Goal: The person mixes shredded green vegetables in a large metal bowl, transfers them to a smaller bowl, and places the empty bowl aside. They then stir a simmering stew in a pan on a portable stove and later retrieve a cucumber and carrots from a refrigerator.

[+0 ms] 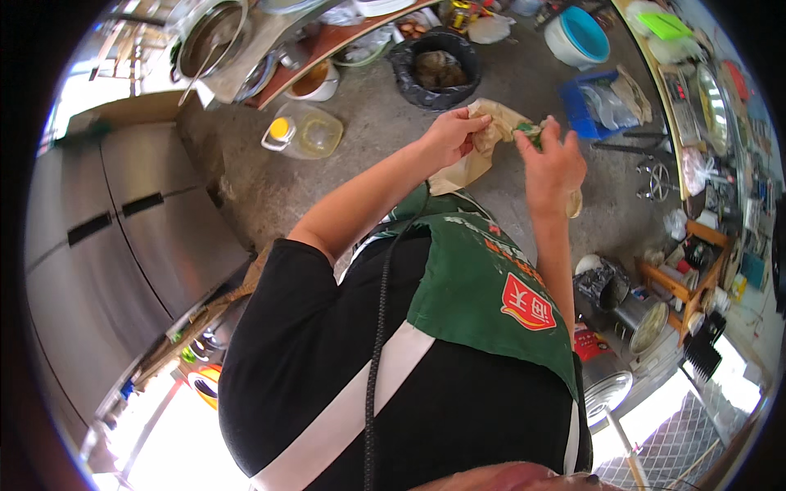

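My left hand pinches a crumpled piece of thin brown paper or sheeting between thumb and fingers. Its loose lower part hangs down in front of my green apron. Close on the right, my right hand has its thumb and fingers on a small green and whitish bundle, which touches the brown sheet's edge. What this bundle is made of cannot be made out, as the fingers cover part of it. Both hands are held above the concrete floor, out in front of my body.
Beyond my hands stands a bin lined with a black bag. A plastic oil jug with a yellow cap sits on the floor at left, near a steel refrigerator. A blue dustpan, a white bucket and a cluttered counter are right.
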A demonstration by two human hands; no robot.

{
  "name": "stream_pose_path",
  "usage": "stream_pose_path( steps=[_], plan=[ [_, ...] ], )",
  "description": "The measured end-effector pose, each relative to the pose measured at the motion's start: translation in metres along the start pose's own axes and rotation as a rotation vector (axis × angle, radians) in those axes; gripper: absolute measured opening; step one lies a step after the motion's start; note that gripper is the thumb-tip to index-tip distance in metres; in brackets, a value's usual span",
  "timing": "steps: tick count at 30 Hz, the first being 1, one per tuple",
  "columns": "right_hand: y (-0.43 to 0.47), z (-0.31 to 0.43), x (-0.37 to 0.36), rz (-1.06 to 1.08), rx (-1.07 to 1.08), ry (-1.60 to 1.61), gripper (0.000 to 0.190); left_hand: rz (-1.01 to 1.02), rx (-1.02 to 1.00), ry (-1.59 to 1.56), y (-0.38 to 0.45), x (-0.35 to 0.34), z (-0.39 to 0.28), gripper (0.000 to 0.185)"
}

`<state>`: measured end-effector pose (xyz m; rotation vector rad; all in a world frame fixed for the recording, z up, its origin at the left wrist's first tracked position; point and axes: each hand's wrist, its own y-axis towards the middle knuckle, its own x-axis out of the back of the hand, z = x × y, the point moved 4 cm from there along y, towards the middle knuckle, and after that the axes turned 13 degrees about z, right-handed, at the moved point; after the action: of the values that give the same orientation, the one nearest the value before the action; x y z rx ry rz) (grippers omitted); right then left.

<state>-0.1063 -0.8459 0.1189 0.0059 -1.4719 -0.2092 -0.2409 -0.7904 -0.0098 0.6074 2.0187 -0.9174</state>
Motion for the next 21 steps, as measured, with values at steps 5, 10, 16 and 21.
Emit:
stream_pose_path(
  steps=[5, 10, 16, 21],
  plan=[
    [0.053, -0.116, 0.006, -0.291, -0.031, 0.013, 0.034, -0.063, 0.042, 0.065, 0.098, -0.05, -0.004, 0.011],
    [0.123, -0.158, -0.015, 0.135, 0.261, 0.178, 0.025, 0.025, 0.022, -0.061, 0.189, -0.097, -0.011, 0.012],
    [0.212, -0.225, -0.05, 0.324, 0.341, 0.505, 0.025, 0.136, 0.048, 0.013, 0.259, -0.146, -0.001, 0.02],
    [0.288, -0.294, -0.058, 0.083, 0.437, 0.302, 0.021, 0.101, -0.056, 0.255, 0.297, -0.175, -0.027, 0.027]
  ],
)
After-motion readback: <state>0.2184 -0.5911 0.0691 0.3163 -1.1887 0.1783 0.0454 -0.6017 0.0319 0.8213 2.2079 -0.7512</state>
